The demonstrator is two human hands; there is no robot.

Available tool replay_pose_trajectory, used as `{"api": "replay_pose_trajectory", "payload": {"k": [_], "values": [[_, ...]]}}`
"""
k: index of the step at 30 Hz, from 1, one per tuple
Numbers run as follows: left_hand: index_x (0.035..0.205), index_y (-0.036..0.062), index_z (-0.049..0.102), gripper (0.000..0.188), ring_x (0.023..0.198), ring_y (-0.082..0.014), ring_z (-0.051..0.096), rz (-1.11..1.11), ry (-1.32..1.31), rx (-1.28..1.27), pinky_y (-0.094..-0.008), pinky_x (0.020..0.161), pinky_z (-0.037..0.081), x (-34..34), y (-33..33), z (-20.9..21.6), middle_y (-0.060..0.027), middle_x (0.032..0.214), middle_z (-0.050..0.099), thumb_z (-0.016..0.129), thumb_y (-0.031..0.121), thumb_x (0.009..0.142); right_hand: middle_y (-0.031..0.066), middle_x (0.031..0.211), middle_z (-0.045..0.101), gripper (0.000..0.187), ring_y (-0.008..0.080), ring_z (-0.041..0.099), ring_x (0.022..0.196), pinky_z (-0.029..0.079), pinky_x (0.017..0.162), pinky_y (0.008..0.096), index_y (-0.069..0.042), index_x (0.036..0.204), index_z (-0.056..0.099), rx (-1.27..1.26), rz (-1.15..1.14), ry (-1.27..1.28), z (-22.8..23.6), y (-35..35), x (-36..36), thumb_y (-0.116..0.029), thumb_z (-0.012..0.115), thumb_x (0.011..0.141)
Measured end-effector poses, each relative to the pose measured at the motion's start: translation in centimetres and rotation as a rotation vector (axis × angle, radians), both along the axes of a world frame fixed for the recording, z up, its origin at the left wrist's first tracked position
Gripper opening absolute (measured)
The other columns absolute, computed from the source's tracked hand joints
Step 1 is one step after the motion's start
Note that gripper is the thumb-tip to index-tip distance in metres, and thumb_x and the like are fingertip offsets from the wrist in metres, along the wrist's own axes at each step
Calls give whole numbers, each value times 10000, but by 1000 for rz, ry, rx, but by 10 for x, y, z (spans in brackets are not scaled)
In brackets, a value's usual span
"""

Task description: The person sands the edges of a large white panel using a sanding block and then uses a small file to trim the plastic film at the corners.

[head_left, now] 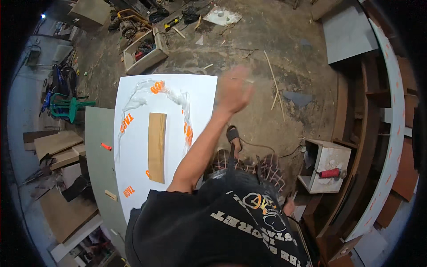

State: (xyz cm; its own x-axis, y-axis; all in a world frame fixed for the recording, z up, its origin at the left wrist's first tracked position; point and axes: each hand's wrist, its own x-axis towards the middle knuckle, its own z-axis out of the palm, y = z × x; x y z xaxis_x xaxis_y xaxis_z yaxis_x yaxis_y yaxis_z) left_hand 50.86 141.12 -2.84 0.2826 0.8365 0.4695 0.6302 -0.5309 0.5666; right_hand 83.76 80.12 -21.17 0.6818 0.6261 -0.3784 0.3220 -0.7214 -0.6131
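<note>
My left hand (235,91), smeared by motion, is raised past the right edge of a white sheet panel (133,164) with orange print. A thin pale sliver shows at its fingers, and I cannot make out whether it is held. A curved band of whitish smeared film or paste (180,98) runs over the panel's far part. Lengthwise on the panel lies a flat wooden strip (157,147). My right hand (289,207) shows only in part, low beside my right hip; its fingers are hidden.
Under the white panel is a grey-green board (98,133) with a small orange object (106,146). Beyond stands an open box of tools (146,51). At right, a red-handled power tool (331,173) rests on a small white cabinet (331,155), beside a long wooden frame (369,84). Thin sticks (273,82) litter the floor.
</note>
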Motion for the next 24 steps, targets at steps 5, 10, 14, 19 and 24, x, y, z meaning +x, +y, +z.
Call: {"api": "replay_pose_trajectory", "payload": {"k": [5,10,14,19,24], "values": [[1449,-66,477,626,1476,-467,359,579,365,-176,-549,1222,277,-110,-3,-45,-298,1530,460,649,281,957,245,1443,618,480,396,568,1354,443,1127,467,29,1434,607,-217,-6,161,52,177,28,-289,513,1088],[1490,14,483,662,1449,-433,431,-21,261,-594,-524,1212,333,-15,-12,-29,-253,1542,483,674,331,942,250,1407,643,462,382,608,1308,459,1097,447,26,1425,616,-267,242,144,21,285,62,-265,534,1076],[1396,3,592,539,1322,-433,549,-30,73,-429,-513,1140,411,13,-32,-14,-246,1401,610,695,249,928,237,1338,692,452,304,645,1264,471,1051,378,69,1351,637,-299,284,263,-26,370,133,-246,575,1032],[1354,-95,605,472,1297,-475,544,749,217,-280,-522,1130,397,-63,-1,-12,-305,1389,605,627,188,977,113,971,753,472,263,686,917,536,882,403,-11,1370,659,-46,574,17,-47,510,199,-356,562,1063],[1361,-31,629,435,1389,-509,449,848,426,-389,-585,1176,332,-33,-5,-28,-281,1519,506,583,208,1000,88,1061,752,493,133,592,613,499,574,317,-77,1469,612,-322,477,281,5,642,207,-369,559,1075]]}}
